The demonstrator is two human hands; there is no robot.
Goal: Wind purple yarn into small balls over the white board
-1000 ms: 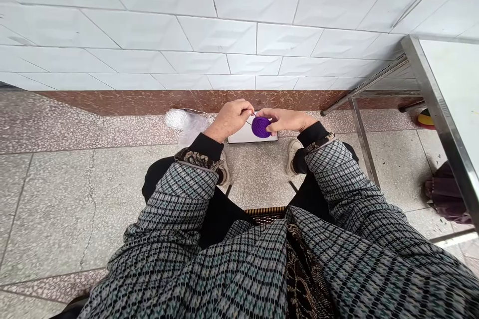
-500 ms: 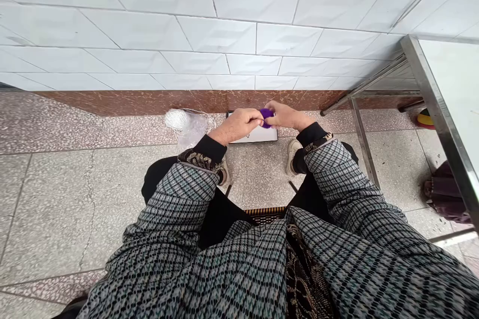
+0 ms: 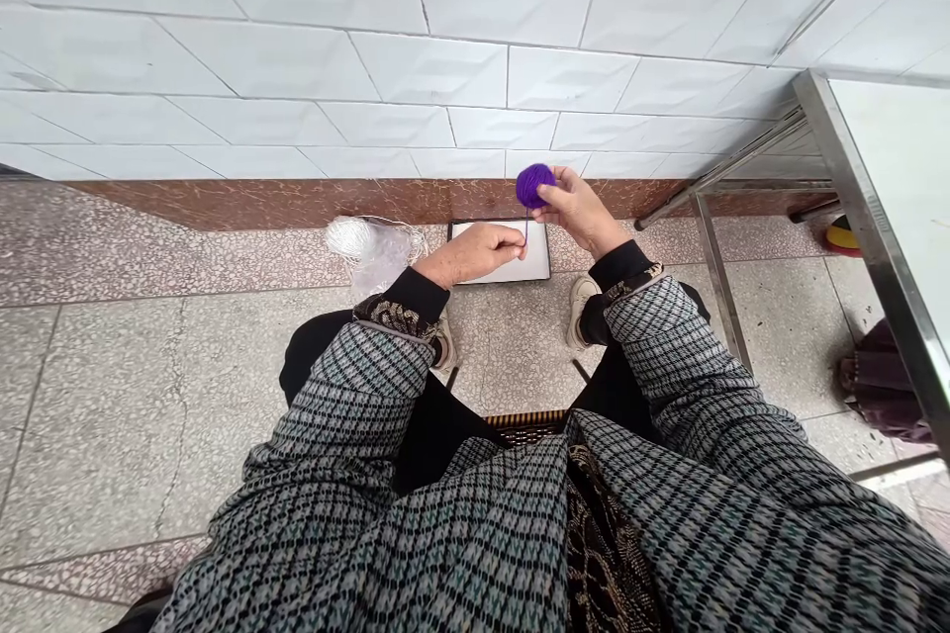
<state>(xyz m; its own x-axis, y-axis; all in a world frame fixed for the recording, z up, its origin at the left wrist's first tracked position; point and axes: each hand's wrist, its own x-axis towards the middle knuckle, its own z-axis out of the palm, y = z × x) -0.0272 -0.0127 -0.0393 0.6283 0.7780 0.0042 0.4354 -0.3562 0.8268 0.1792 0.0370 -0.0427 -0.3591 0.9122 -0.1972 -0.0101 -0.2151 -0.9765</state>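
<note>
A small purple ball of yarn (image 3: 533, 183) is held up in front of the wall by my right hand (image 3: 575, 210), whose fingers are closed round it. A short purple strand (image 3: 526, 226) runs straight down from the ball to my left hand (image 3: 475, 252), which pinches its end between thumb and fingers. Both hands are raised above the floor, a little apart, with the left one lower.
A white flat board with a dark rim (image 3: 520, 262) lies on the floor below the hands. A white yarn ball in clear plastic (image 3: 363, 242) sits to its left. A steel table (image 3: 876, 208) stands at the right, a dark bag (image 3: 883, 386) beneath it.
My right hand has lifted the purple ball up and away from my left hand. A short strand is now drawn out between the two hands.
</note>
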